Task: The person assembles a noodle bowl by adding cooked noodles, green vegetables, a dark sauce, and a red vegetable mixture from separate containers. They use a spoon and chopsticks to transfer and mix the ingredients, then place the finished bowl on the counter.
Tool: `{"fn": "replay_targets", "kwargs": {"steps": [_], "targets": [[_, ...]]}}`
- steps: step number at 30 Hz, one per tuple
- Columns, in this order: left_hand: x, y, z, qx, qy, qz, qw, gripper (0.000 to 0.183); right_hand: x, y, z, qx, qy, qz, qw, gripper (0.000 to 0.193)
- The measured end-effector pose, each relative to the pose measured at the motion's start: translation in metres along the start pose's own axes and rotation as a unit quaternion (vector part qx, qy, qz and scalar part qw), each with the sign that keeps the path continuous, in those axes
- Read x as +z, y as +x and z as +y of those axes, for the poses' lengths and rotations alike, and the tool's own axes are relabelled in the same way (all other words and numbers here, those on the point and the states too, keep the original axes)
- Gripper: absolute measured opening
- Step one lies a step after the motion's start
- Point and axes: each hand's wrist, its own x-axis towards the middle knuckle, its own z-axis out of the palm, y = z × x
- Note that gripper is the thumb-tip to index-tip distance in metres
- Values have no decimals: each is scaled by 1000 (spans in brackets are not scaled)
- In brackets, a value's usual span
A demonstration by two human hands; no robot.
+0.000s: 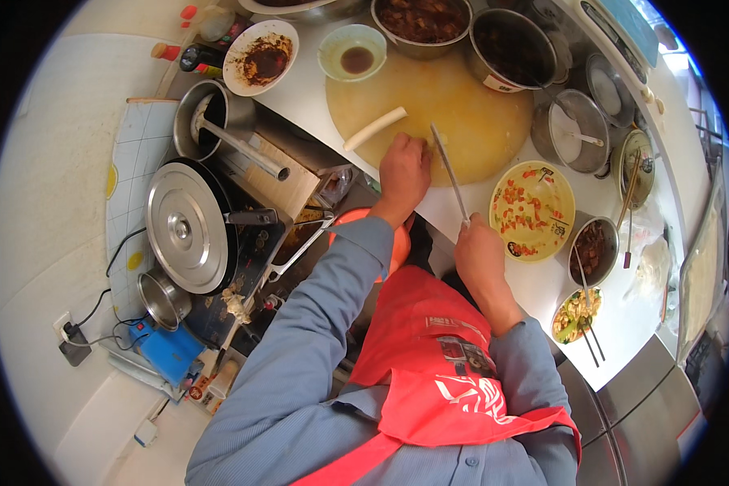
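Note:
A knife [450, 172] is gripped at its handle by my right hand [481, 255]. Its blade, seen nearly edge-on, points away from me over a round yellowish cutting board [486, 134]. Just left of the blade, my left hand [404, 174] rests at the board's near edge with its fingers curled closed. Some small pale bits show by the fingertips; whatever those fingers press on is mostly hidden. Beyond the left hand, a long white stick-shaped piece of food [375, 129] lies slantwise over the board's left edge.
Right of the knife sits a yellow bowl [557, 233] with chopped red and orange bits. Pots of dark food [513, 50] and a pale green bowl [351, 53] line the board's far side. At left, a lidded pan [188, 227] stands on a cooktop; a vegetable dish [577, 314] holds chopsticks.

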Motion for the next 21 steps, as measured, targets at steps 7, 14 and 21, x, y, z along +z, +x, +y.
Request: {"fn": "replay_targets", "kwargs": {"steps": [7,14,21], "targets": [[-6,2,3,-29,-25,-3,999,13,2,-4,6,21,92,25,995,21],[-18,16,8,-387,-509,-107,762,32,-29,-8,4,205,554,-145,794,18],[-27,49,-4,-439,-641,-112,619,31,-26,-17,9,259,639,-162,706,14]]}}
